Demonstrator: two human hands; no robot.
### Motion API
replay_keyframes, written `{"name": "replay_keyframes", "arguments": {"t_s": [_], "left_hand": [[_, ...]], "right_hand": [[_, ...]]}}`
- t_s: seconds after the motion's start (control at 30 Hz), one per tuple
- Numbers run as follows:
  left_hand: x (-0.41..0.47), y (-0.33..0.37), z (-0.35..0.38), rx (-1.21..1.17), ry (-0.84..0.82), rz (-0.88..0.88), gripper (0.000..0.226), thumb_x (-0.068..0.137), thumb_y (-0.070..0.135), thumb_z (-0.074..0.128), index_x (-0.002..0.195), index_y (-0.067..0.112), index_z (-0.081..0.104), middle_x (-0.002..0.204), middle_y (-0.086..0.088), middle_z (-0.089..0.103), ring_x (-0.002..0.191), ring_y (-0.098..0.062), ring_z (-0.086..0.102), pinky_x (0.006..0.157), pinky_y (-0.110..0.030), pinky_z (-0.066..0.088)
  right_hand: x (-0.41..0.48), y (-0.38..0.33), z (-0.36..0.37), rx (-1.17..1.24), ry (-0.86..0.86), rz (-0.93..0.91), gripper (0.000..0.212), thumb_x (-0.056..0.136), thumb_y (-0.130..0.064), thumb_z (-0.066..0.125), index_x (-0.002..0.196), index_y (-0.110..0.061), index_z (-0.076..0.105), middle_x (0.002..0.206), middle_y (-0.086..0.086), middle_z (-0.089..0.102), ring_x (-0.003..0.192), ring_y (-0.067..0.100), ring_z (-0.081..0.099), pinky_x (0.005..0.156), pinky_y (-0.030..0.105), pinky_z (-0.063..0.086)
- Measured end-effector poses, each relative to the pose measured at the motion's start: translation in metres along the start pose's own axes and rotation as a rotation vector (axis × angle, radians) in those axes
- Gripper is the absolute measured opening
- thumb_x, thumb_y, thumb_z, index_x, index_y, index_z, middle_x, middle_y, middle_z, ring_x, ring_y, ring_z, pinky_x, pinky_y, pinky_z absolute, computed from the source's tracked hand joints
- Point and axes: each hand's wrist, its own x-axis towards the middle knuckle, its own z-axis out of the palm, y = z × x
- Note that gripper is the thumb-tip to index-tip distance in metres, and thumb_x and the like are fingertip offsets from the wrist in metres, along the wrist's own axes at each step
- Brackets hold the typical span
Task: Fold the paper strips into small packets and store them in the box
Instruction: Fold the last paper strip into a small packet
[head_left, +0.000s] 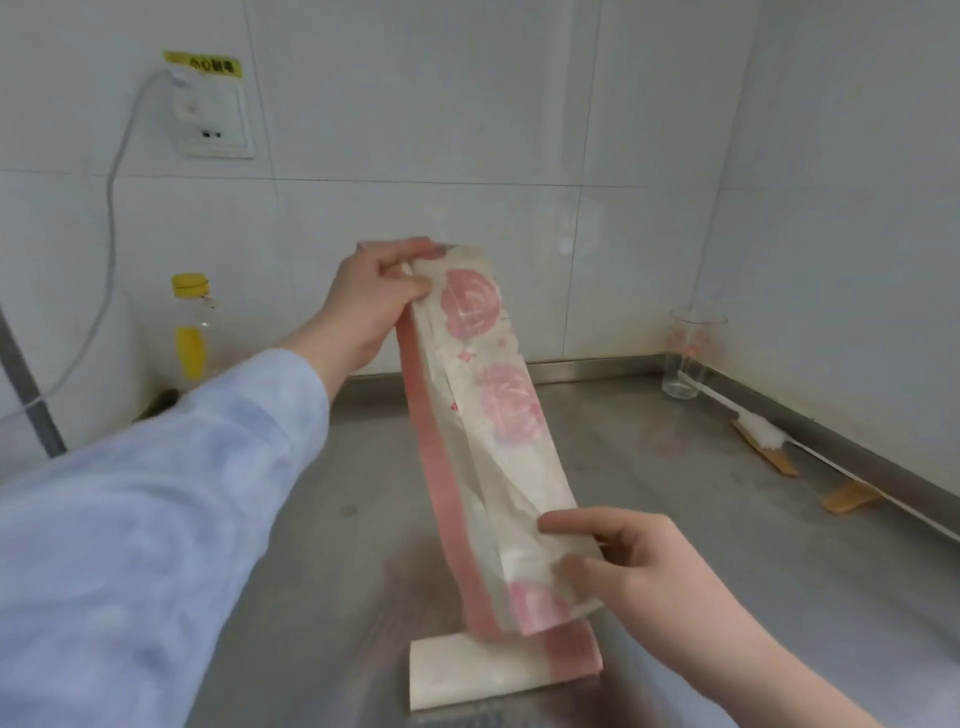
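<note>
Two hands show, the left hand (363, 306) and the right hand (639, 566), both pinching one paper strip (483, 415). One folded white paper (467, 670) lies at the steel counter's (675, 519) near edge. One glass beaker (693, 358) stands in its far right corner, and one yellow-capped bottle (191, 322) at its far left. One white brush (761, 431) and two tan wooden pieces (849, 496) lie along its right edge. One socket (213, 122) is on the wall.

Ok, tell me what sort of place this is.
Probably a commercial kitchen or food-prep room: a stainless steel counter with a raised rim, white tiled walls, and a wall socket under a yellow label.
</note>
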Motion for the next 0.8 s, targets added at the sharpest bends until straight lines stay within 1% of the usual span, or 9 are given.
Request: {"name": "replay_keyframes", "arguments": {"t_s": [0.07,0.13,0.2,0.33,0.4,0.47,0.57,0.63,0.8], "left_hand": [[0.016,-0.007,0.001,0.1,0.012,0.017,0.046,0.081,-0.008,0.063,0.113,0.024,0.071,0.117,0.0,0.068,0.108,-0.018,0.065,0.094,-0.03,0.054],[0.028,-0.02,0.002,0.216,-0.002,0.015,0.046,0.08,-0.004,0.065,0.113,0.028,0.07,0.111,0.004,0.068,0.102,-0.014,0.066,0.087,-0.024,0.055],[0.033,-0.041,0.004,0.342,-0.03,0.0,0.049,0.079,-0.001,0.066,0.115,0.031,0.068,0.107,0.003,0.067,0.094,-0.014,0.066,0.083,-0.025,0.055],[0.026,-0.1,0.001,0.478,-0.097,-0.083,0.051,0.079,-0.001,0.067,0.124,0.023,0.066,0.123,0.003,0.064,0.105,-0.014,0.062,0.089,-0.023,0.051],[0.019,-0.127,-0.001,0.576,-0.123,-0.129,0.05,0.078,0.001,0.07,0.123,0.022,0.067,0.122,-0.002,0.066,0.106,-0.017,0.061,0.089,-0.025,0.048],[0.012,-0.147,-0.006,0.676,-0.125,-0.163,0.052,0.077,0.003,0.071,0.125,0.023,0.067,0.12,-0.005,0.066,0.103,-0.017,0.059,0.085,-0.023,0.044],[0.004,-0.164,-0.01,0.759,-0.141,-0.18,0.054,0.076,0.005,0.071,0.127,0.022,0.065,0.13,-0.004,0.063,0.12,-0.023,0.056,0.1,-0.027,0.041],[-0.001,-0.17,-0.013,0.86,-0.138,-0.189,0.056,0.077,0.013,0.073,0.131,0.02,0.062,0.134,-0.005,0.061,0.125,-0.026,0.053,0.103,-0.028,0.039],[-0.016,-0.166,-0.021,0.91,0.026,-0.271,0.054,0.082,0.029,0.066,0.134,0.016,0.059,0.132,-0.011,0.062,0.126,-0.031,0.054,0.107,-0.034,0.041]], "right_hand": [[0.017,0.006,0.003,-0.123,0.02,-0.032,0.031,0.082,-0.015,0.066,0.095,-0.04,0.077,0.067,-0.014,0.069,0.056,0.004,0.056,0.057,0.009,0.041],[0.032,0.013,0.008,-0.223,0.013,-0.047,0.027,0.081,-0.023,0.067,0.097,-0.042,0.076,0.072,-0.016,0.07,0.06,0.0,0.059,0.059,0.008,0.043],[0.042,0.023,0.012,-0.308,-0.022,-0.046,0.025,0.08,-0.03,0.067,0.099,-0.043,0.075,0.064,-0.02,0.065,0.06,-0.002,0.059,0.058,0.007,0.044],[0.044,0.038,0.017,-0.493,-0.129,-0.107,0.033,0.077,-0.039,0.062,0.108,-0.045,0.071,0.059,-0.033,0.059,0.065,-0.013,0.059,0.059,0.001,0.037],[0.043,0.041,0.017,-0.549,-0.12,-0.169,0.035,0.076,-0.041,0.062,0.11,-0.048,0.068,0.061,-0.034,0.059,0.069,-0.014,0.057,0.062,-0.002,0.033],[0.044,0.044,0.016,-0.579,-0.108,-0.225,0.036,0.077,-0.04,0.061,0.111,-0.049,0.067,0.068,-0.027,0.059,0.075,-0.009,0.054,0.069,0.001,0.032],[0.045,0.047,0.017,-0.608,-0.099,-0.263,0.035,0.079,-0.035,0.06,0.11,-0.048,0.068,0.083,-0.02,0.047,0.089,-0.004,0.046,0.079,0.008,0.032],[0.045,0.049,0.018,-0.623,-0.096,-0.27,0.033,0.078,-0.035,0.061,0.109,-0.046,0.069,0.092,-0.02,0.042,0.097,-0.001,0.044,0.087,0.012,0.034],[0.043,0.05,0.02,-0.63,-0.098,-0.28,0.029,0.075,-0.04,0.066,0.104,-0.04,0.069,0.1,-0.023,0.038,0.106,0.003,0.041,0.098,0.02,0.035]]}}
